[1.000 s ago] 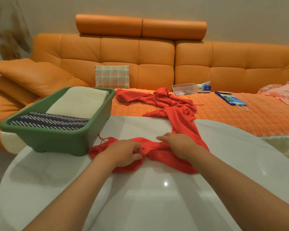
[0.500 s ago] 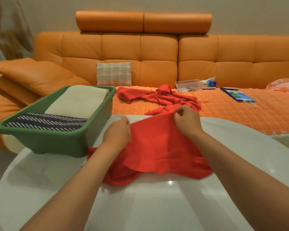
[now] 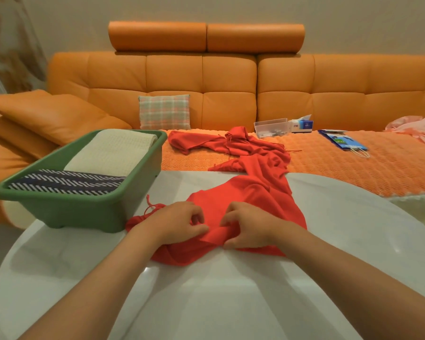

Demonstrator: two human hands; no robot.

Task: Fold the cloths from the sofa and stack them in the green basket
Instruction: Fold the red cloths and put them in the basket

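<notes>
Both hands rest on a red cloth [image 3: 241,200] that runs from the near middle of a white table [image 3: 231,290] back over the far edge onto the sofa [image 3: 231,82]. The left hand [image 3: 179,223] lies on the near left part of the cloth, fingers curled and pinching a raised fold of it. The right hand [image 3: 249,227] sits just beside it to the right, its fingers and thumb closed around the same ridge of fabric. The two hands nearly touch at the fold. A thin red string [image 3: 150,204] from the cloth loops on the table left of the left hand.

The far part of the red cloth lies bunched and spread on the orange knitted cover [image 3: 353,168] of the sofa seat. The green basket [image 3: 84,212] stands on the left side of the table, just beside the cloth. It holds two folded pieces side by side: a dark striped cloth [image 3: 66,184] at the near end and a cream cloth [image 3: 113,153] at the far end.

On the sofa, a checked cushion [image 3: 164,111] leans against the backrest behind the basket. To the right of the red cloth sit a clear plastic box [image 3: 271,126] and a tissue box [image 3: 302,123] touching each other, then a blue packet [image 3: 341,142], and at the far right edge a pink cloth [image 3: 417,128] in a heap.
</notes>
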